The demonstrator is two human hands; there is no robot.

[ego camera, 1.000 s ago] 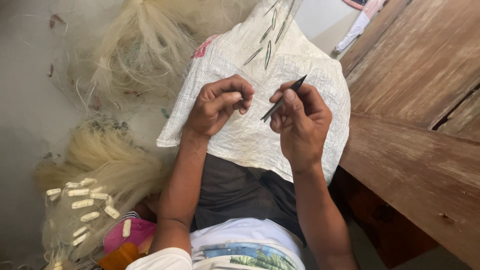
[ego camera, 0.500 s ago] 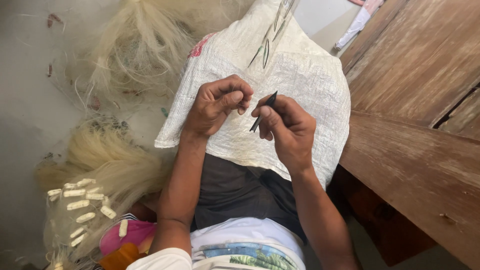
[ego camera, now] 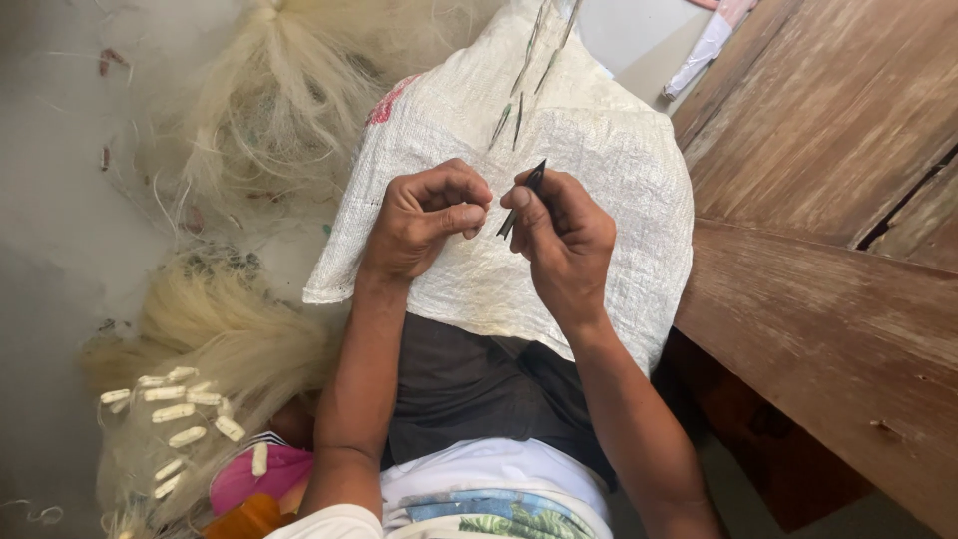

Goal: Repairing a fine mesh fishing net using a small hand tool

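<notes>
White woven sack covers the lap, and above it the right hand pinches a thin dark needle pointing toward one o'clock, while the left hand, fingers curled together, waits at nine o'clock.

Pale grey floor at left, evenly lit by soft light. Worn brown wooden planks, cracked along a dark seam, occupy the right side.
</notes>
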